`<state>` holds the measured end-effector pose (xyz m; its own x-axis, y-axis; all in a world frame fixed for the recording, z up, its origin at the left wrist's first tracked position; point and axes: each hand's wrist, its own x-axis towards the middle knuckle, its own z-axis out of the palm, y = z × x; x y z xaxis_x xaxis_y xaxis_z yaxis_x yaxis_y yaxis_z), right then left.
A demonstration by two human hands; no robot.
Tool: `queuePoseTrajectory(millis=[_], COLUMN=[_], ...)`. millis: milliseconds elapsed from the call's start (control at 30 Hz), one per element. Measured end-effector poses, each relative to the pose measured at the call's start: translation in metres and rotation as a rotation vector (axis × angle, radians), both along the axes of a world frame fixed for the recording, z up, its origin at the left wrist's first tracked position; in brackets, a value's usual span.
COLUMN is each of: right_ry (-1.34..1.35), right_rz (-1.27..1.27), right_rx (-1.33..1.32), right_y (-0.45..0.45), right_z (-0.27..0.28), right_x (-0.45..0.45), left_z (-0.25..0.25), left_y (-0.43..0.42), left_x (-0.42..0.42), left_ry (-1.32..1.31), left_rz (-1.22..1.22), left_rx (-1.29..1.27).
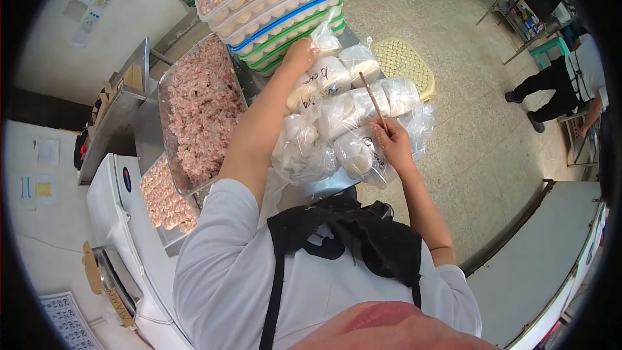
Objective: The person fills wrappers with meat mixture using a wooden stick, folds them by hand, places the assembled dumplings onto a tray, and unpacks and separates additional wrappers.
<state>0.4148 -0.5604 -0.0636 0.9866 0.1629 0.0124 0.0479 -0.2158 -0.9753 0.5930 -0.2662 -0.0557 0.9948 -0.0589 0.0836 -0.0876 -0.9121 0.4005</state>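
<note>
My left hand (300, 56) reaches to the back of the pile, its fingers closed on the gathered clear plastic of a bag (326, 40). In my right hand (394, 141) is a thin wooden stick (372, 95), pointing up and away from me. That hand rests beside a clear bag (355, 151) at the front right of the pile. Several bags of pale round discs, like dough wrappers (340, 113), lie between my hands, some with black handwriting. A crumpled clear bag (301, 149) sits at the front left.
A large clear tub of minced meat (202, 110) stands on the left, with another meat tray (167, 194) below it. Stacked trays of pale round pieces (278, 10) rise behind my left hand. A yellow woven-pattern stool (405, 65) is beyond the bags. Another person (570, 81) stands far right.
</note>
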Motion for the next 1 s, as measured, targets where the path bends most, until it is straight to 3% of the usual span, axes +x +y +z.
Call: queuePoseTrajectory(millis=[133,300,367,467,533,633,700,800,900,1000], right_ry=[0.013,-0.054,0.062,0.285,0.458,0.713,0.677,0.668,0.643,0.627], right_rz=[-0.034,-0.05,0.038,0.193,0.277,0.439,0.349,0.232,0.249,0.267], right_rx=[0.018,0.128,0.142,0.223,0.383,0.695,0.689,0.664,0.674,0.718], right_y=[-0.006,-0.006,-0.001,0.017,0.038,0.062,0.076,0.097,0.11,0.136], right_z=[0.008,0.031,0.054,0.087,0.092,0.07,0.056,0.05,0.062,0.045], right_x=[0.0,0.009,0.013,0.009,0.003,-0.004,-0.016,-0.031,-0.049,-0.069], left_z=[0.005,0.014,0.037,0.076,0.069,0.063,0.07,0.078,0.11,0.103], left_y=[0.016,0.04,0.035,0.011,-0.001,-0.019,-0.02,-0.011,0.006,0.045], left_x=[-0.033,-0.063,-0.089,-0.152,-0.189,-0.225,-0.246,-0.277,-0.306,-0.336], left_ry=[-0.208,-0.329,-0.388,-0.255,-0.255,-0.437,-0.433,-0.433,-0.274,-0.356], left_rz=[0.107,0.09,0.046,0.049,-0.046,-0.286,-0.426,-0.398,-0.39,-0.223], left_rx=[-0.258,-0.367,-0.33,-0.286,-0.43,-0.171,-0.01,-0.045,-0.361,-0.761])
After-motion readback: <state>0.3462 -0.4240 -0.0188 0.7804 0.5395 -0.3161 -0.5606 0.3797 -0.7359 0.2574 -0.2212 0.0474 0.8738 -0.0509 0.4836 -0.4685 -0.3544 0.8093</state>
